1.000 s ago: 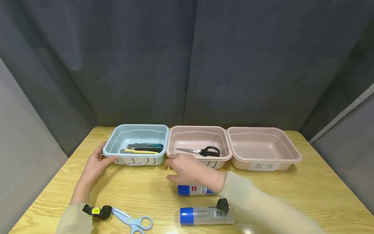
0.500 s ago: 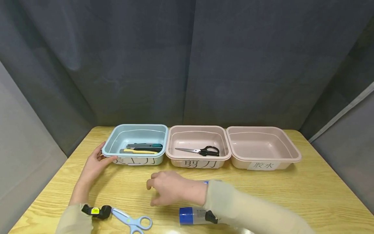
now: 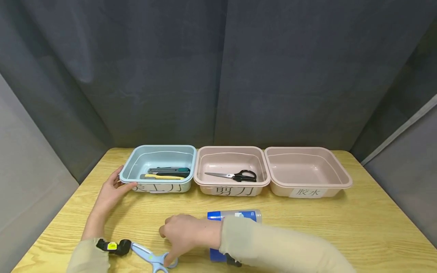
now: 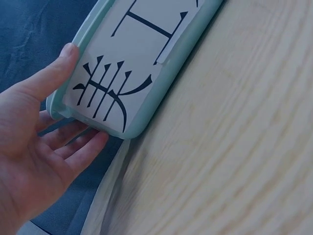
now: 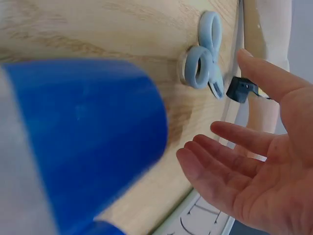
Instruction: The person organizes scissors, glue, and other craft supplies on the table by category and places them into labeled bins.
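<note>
A: Head view, edges and clearance?

B: 3 trays sit side by side at the far edge of the table [image 3: 358,220]. The left hand [image 3: 110,193] holds the near left corner of the blue tray [image 3: 136,161], thumb on the rim. The right hand [image 3: 182,233] hovers over the near table edge, fingers spread and relaxed, holding nothing, fingertips just above the blue scissors [image 3: 153,258]. Bare wood lies between the trays and both hands.

A: Left wrist view?

B: The left hand [image 4: 34,147] has its thumb on the labelled front wall of the blue tray [image 4: 146,63] and its fingers curled under the corner. Open wood extends to the right.

A: Right wrist view?

B: The right hand [image 5: 259,161] is open, palm exposed, gripping nothing. The blue scissors [image 5: 205,54] lie flat near the table edge, well apart from the palm: 2 pale-blue ring handles. A blue-capped glue stick [image 5: 83,142] fills the foreground, blurred.
</note>
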Demonstrator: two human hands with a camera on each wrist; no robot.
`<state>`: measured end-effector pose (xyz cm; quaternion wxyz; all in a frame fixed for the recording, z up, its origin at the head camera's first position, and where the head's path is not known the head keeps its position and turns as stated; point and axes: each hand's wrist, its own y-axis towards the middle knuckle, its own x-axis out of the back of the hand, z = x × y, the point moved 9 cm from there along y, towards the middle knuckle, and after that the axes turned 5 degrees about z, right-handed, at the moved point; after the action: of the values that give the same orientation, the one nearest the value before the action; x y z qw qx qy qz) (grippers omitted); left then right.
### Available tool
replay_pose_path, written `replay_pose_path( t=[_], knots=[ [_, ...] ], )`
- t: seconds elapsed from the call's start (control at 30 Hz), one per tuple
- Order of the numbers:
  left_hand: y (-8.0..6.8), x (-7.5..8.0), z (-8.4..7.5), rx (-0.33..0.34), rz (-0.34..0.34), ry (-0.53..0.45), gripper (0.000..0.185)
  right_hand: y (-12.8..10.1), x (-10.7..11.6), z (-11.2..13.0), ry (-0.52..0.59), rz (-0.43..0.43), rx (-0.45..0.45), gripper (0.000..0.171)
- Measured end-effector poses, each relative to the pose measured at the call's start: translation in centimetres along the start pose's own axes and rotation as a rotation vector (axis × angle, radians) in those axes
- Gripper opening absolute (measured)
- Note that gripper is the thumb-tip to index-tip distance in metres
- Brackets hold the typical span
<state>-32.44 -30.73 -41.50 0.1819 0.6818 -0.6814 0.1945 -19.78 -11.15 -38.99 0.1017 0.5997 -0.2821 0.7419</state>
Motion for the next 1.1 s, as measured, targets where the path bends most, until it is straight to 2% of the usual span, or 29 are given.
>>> replay_pose_path(
  t=[0.2, 0.4, 0.73, 0.9, 1.1],
  knots=[
    [0.1, 0.0, 0.0, 0.001, -0.028, -0.005, 0.09, 1.0, -1.3, 1.2, 0.016, 0.086, 0.018, 0.04],
    [0.1, 0.1, 0.0, 0.0, -0.025, 0.0, 0.091, 1.8, -2.0, 1.6, -0.013, 0.121, -0.048, 0.038],
    [0.1, 0.1, 0.6, -0.011, -0.025, -0.012, 0.09, 2.4, -2.3, 1.8, -0.067, 0.078, -0.098, 0.025],
    [0.2, 0.1, 0.7, -0.022, -0.026, -0.013, 0.089, 2.3, -2.2, 1.3, -0.031, 0.097, -0.134, 0.024],
    [0.1, 0.1, 0.5, -0.018, -0.02, -0.006, 0.089, 1.7, -1.1, 0.1, -0.072, 0.087, -0.174, 0.025]
  ],
)
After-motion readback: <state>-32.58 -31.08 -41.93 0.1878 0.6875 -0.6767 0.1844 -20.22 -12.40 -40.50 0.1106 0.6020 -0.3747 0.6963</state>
